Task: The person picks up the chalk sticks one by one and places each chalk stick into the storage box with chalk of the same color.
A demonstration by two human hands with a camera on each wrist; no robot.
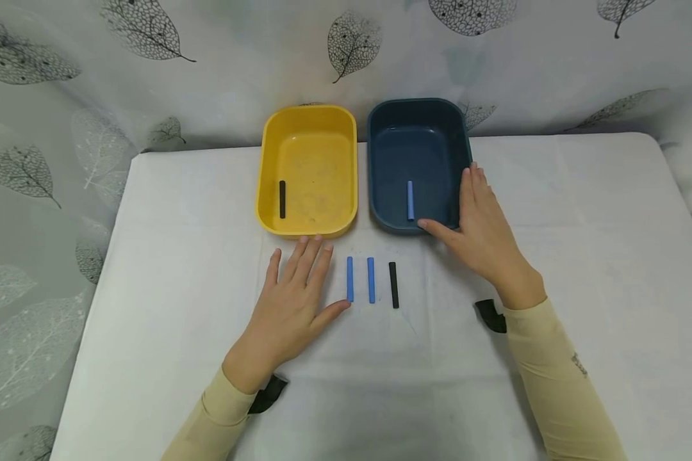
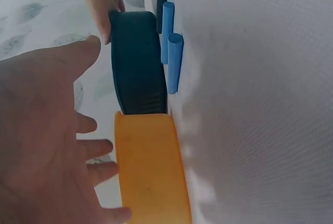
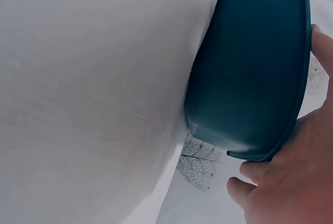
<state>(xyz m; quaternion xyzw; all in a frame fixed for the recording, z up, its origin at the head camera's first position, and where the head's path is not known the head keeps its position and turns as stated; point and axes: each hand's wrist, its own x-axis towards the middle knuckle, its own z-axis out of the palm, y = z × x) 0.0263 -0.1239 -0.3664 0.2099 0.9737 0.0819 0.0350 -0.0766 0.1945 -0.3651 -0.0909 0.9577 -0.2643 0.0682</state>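
Observation:
My left hand is spread with straight fingers, its fingertips by the front of a yellow plastic tub and its thumb near a blue chalk-like stick. Another blue stick and a black stick lie upright in line beside it on the cloth. With fingers extended, my right hand rests against the right side of a dark blue tub, thumb at its front rim. Inside that tub lies a blue stick. The yellow tub holds a black stick.
Both tubs stand side by side at the back of a table covered in white cloth. A leaf-patterned curtain hangs behind. Black straps show at both wrists.

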